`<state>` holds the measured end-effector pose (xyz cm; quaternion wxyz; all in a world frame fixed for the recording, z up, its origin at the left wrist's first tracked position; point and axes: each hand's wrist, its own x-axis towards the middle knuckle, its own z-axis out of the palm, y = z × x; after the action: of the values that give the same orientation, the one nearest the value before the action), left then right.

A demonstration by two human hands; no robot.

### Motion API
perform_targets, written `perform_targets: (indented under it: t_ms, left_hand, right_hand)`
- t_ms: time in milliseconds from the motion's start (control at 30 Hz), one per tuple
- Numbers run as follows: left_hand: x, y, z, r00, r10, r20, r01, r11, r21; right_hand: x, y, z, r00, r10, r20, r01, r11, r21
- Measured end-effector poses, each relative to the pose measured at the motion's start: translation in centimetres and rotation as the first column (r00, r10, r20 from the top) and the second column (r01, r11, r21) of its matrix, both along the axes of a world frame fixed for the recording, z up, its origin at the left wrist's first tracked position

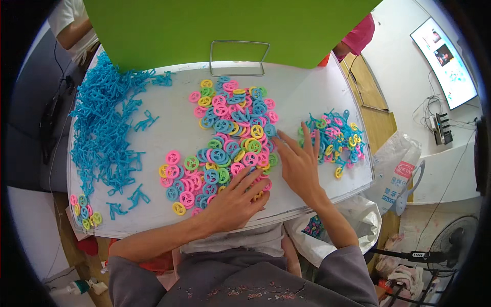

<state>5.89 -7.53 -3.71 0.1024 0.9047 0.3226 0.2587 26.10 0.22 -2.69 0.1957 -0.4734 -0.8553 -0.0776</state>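
Observation:
A heap of small plastic spoked wheels (221, 126) in pink, blue, yellow and green spreads over the middle of the white table. My left hand (235, 202) lies on the near edge of this heap, fingers spread over the wheels. Along the heap's right side, my right hand (298, 169) has its fingers apart, the fingertips near the wheels and pointing away from me. Neither hand shows anything gripped, though wheels under the left fingers are partly hidden. Right of my right hand is a smaller pile of blue pieces with coloured wheels (335, 135).
A large mound of blue forked plastic pieces (105, 123) covers the table's left side, with a few wheels (85, 212) at the near left corner. A green panel (230, 25) with a wire frame (239, 42) stands at the back. A white sack (358, 220) hangs open by the near right edge.

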Motion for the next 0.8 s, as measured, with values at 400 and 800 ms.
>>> perform_targets:
  t_ms: [400,800]
  left_hand:
    - [-11.0,6.8,3.7,0.668,0.737,0.102,-0.741,0.647,0.179]
    - [-11.1,7.4,4.9,0.683,0.679,0.268,-0.616,0.733,-0.288]
  right_hand:
    - [-0.1,2.9,1.2,0.984,-0.102,-0.145,0.108,0.994,0.028]
    - [-10.5,3.3,6.2,0.671,0.154,-0.725,-0.417,0.887,-0.198]
